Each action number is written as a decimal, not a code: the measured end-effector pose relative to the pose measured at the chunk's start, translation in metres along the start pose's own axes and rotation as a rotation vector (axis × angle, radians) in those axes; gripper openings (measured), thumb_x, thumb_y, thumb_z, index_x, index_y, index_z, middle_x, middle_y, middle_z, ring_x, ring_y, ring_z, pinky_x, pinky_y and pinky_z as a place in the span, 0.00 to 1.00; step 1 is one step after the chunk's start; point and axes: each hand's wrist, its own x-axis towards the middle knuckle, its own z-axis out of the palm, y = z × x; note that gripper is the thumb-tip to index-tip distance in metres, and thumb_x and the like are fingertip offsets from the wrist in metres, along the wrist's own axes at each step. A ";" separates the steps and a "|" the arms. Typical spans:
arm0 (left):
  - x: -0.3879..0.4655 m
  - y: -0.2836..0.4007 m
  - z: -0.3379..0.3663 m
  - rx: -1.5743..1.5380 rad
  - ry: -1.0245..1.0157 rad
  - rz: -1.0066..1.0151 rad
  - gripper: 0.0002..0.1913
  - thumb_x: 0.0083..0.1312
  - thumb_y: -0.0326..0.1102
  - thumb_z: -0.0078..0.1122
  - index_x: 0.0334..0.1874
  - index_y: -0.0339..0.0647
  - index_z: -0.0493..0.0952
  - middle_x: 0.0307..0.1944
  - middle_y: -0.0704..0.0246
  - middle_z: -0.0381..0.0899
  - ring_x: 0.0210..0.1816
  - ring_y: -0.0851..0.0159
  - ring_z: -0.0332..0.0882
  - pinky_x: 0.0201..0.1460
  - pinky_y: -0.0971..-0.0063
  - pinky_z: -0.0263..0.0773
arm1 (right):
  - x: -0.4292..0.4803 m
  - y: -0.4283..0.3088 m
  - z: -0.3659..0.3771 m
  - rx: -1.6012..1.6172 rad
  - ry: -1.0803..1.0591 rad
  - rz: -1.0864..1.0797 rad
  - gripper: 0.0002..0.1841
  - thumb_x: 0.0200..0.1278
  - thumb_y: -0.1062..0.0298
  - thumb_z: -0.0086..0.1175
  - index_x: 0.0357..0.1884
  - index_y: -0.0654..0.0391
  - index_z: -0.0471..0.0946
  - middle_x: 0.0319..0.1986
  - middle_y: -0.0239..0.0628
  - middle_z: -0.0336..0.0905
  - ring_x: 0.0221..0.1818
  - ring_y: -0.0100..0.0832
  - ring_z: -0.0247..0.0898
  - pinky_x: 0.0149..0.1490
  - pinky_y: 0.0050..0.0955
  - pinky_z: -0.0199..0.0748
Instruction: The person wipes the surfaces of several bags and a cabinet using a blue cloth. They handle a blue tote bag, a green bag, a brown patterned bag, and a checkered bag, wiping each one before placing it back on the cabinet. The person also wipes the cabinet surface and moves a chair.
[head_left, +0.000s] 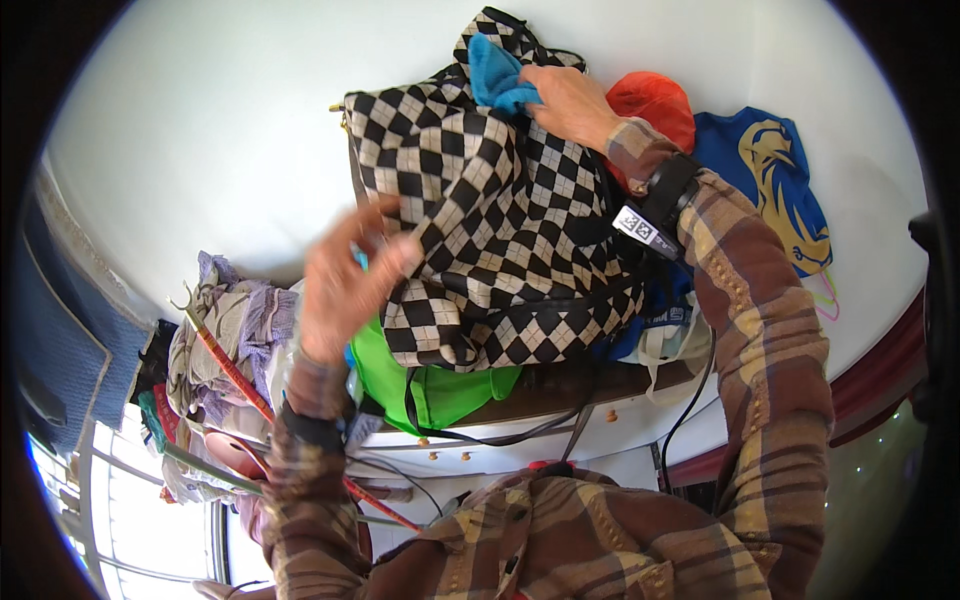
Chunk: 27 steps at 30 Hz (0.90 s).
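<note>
A large bag in black and beige checks leans against the white wall, its fabric creased. My right hand grips a blue cloth against the upper part of the bag. Lower down, my left hand is blurred beside the bag's left side, thumb and fingers apart. Whether it touches the fabric I cannot tell. A dark strap hangs from the bag in front of the drawers.
Right of the bag are a red fabric item and a blue bag with a gold pattern. A bright green bag lies below, over a white drawer unit. At left are piled clothes and a red pole.
</note>
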 end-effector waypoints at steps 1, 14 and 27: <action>0.021 -0.002 -0.005 -0.089 0.099 0.096 0.30 0.61 0.53 0.67 0.58 0.37 0.76 0.45 0.60 0.81 0.35 0.64 0.79 0.35 0.71 0.75 | 0.000 -0.008 0.003 0.061 0.013 -0.008 0.13 0.53 0.67 0.58 0.42 0.56 0.79 0.34 0.48 0.82 0.40 0.52 0.79 0.44 0.47 0.77; 0.164 -0.080 0.002 -0.245 -0.167 0.242 0.20 0.57 0.48 0.71 0.43 0.40 0.82 0.41 0.63 0.84 0.41 0.65 0.82 0.43 0.73 0.79 | -0.009 -0.150 -0.012 0.484 0.171 -0.433 0.05 0.55 0.69 0.60 0.33 0.50 0.76 0.23 0.35 0.73 0.24 0.35 0.73 0.30 0.34 0.74; 0.248 -0.154 -0.096 0.481 0.494 -0.070 0.32 0.50 0.62 0.71 0.44 0.39 0.84 0.40 0.58 0.86 0.41 0.57 0.85 0.47 0.67 0.79 | -0.101 -0.126 -0.009 0.329 -0.306 -0.554 0.12 0.43 0.73 0.60 0.33 0.51 0.74 0.31 0.39 0.72 0.35 0.44 0.76 0.33 0.41 0.73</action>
